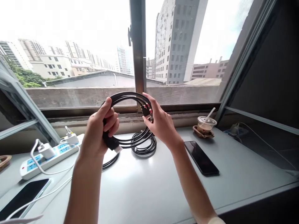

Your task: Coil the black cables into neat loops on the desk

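Note:
A coiled black cable [127, 94] is held up above the table between my two hands. My left hand [98, 127] wraps around the coil's left side, thumb on top and fingers curled. Below those fingers a black plug [112, 143] with a pale, flat tip sticks out. On the coil's right side, my right hand [161, 121] grips with thumb and fingers near a second black plug [146, 111], where small red patches show. Another black cable coil [149, 151] lies on the table behind and beneath. Part of one more black cable [111, 163] shows beside my left wrist.
On the left, a white power strip [30, 174] carries chargers and white cords, with a phone [23, 197] in front. A black phone [202, 158] lies right on the pale table [144, 193]. Behind it stands a lidded cup [205, 123] with a straw. Windows line the back.

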The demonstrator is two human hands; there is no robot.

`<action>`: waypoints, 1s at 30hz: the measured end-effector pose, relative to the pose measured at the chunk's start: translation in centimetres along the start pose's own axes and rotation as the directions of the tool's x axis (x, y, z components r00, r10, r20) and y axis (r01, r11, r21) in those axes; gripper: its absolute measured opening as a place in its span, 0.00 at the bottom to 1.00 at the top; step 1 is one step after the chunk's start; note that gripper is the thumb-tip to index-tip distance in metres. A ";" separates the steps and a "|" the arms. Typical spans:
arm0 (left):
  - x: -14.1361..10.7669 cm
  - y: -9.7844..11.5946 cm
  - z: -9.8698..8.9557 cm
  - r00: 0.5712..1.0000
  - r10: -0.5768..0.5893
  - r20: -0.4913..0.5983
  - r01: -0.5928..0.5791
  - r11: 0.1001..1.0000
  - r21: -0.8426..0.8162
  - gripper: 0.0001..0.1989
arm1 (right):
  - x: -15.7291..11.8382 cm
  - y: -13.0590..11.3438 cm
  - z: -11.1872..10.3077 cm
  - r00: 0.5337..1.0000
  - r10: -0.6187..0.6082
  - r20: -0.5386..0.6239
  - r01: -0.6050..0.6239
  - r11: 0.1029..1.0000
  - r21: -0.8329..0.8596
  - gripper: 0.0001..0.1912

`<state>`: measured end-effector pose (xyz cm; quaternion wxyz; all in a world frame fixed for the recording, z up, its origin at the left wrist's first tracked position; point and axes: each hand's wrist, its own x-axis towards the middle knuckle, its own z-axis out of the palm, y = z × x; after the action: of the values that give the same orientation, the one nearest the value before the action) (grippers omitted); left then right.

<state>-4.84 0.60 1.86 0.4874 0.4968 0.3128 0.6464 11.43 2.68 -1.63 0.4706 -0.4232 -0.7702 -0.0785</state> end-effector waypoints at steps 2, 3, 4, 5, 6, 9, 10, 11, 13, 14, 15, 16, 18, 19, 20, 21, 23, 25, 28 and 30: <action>-0.4 0.4 -0.1 0.999 -0.012 0.030 0.013 0.999 -0.044 0.25 | -0.1 -0.2 0.0 0.999 -0.021 -0.036 0.021 1.000 0.010 0.36; -0.6 0.6 -0.1 0.999 -0.013 0.045 0.016 0.998 -0.068 0.25 | -0.2 -0.3 0.1 0.997 -0.033 -0.070 0.034 0.999 0.015 0.36; -0.9 0.8 -0.1 0.998 -0.013 0.056 0.018 0.996 -0.092 0.24 | -0.2 -0.3 0.2 0.992 -0.039 -0.116 0.042 0.999 0.021 0.35; -1.1 0.9 0.0 0.998 -0.009 0.059 0.015 0.993 -0.113 0.23 | -0.1 -0.3 0.5 0.986 -0.040 -0.161 0.046 0.998 0.031 0.33; -1.4 1.0 0.1 0.998 0.000 0.055 0.007 0.991 -0.132 0.23 | -0.1 -0.3 0.7 0.980 -0.039 -0.194 0.048 0.998 0.044 0.30; -2.1 1.1 0.7 1.000 0.010 0.024 -0.005 0.983 -0.182 0.21 | 0.1 -0.3 1.5 0.979 -0.030 -0.200 0.046 0.996 0.078 0.21; -2.2 1.1 0.8 1.000 -0.002 0.016 0.005 0.980 -0.199 0.21 | 0.1 -0.3 1.6 0.983 -0.029 -0.181 0.045 0.995 0.085 0.21; -2.3 1.2 1.0 1.000 -0.018 0.013 0.020 0.976 -0.216 0.20 | 0.1 -0.3 1.7 0.986 -0.025 -0.165 0.040 0.995 0.090 0.21; -2.4 1.2 1.0 0.999 -0.045 0.019 0.049 0.968 -0.244 0.20 | 0.0 -0.5 1.6 0.988 -0.006 -0.153 0.021 0.995 0.097 0.23; -2.4 1.3 0.9 0.998 -0.053 0.025 0.058 0.967 -0.250 0.19 | 0.0 -0.6 1.5 0.989 0.005 -0.148 0.010 0.995 0.097 0.23; -2.4 1.4 0.8 0.998 -0.057 0.030 0.063 0.966 -0.250 0.19 | -0.1 -0.7 1.4 0.990 0.015 -0.141 -0.002 0.996 0.090 0.24; -2.3 1.5 0.7 0.998 -0.060 0.035 0.066 0.967 -0.248 0.18 | -0.1 -0.8 1.2 0.991 0.026 -0.133 -0.016 0.997 0.078 0.24; -2.2 1.7 0.5 0.997 -0.070 0.036 0.077 0.968 -0.241 0.16 | -0.2 -1.1 0.7 0.992 0.051 -0.116 -0.045 0.997 0.056 0.24; -2.1 1.8 0.4 0.997 -0.078 0.029 0.083 0.968 -0.238 0.16 | -0.3 -1.3 0.5 0.992 0.063 -0.108 -0.057 0.997 0.050 0.24; -2.0 1.9 0.4 0.996 -0.087 0.017 0.089 0.968 -0.237 0.15 | -0.3 -1.4 0.3 0.992 0.072 -0.103 -0.067 0.996 0.051 0.24; -2.0 2.0 0.4 0.996 -0.093 0.002 0.091 0.968 -0.233 0.15 | -0.3 -1.5 0.1 0.992 0.077 -0.101 -0.071 0.996 0.055 0.24; -2.0 2.1 0.6 0.995 -0.092 -0.030 0.083 0.974 -0.212 0.15 | -0.4 -1.7 -0.2 0.992 0.077 -0.101 -0.071 0.996 0.059 0.25; -2.0 2.1 0.9 0.995 -0.082 -0.055 0.070 0.980 -0.188 0.15 | -0.4 -1.8 -0.5 0.992 0.078 -0.099 -0.072 0.996 0.057 0.24; -2.1 2.0 1.2 0.995 -0.073 -0.073 0.060 0.984 -0.167 0.15 | -0.3 -1.9 -0.8 0.992 0.094 -0.085 -0.089 0.994 0.056 0.22; -2.0 1.8 1.3 0.995 -0.068 -0.076 0.056 0.986 -0.156 0.15 | -0.3 -1.8 -1.1 0.991 0.104 -0.081 -0.101 0.994 0.042 0.22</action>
<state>-4.11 -1.93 3.21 0.5312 0.4210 0.2968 0.6727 10.93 0.85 -0.78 0.5137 -0.4496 -0.7285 -0.0574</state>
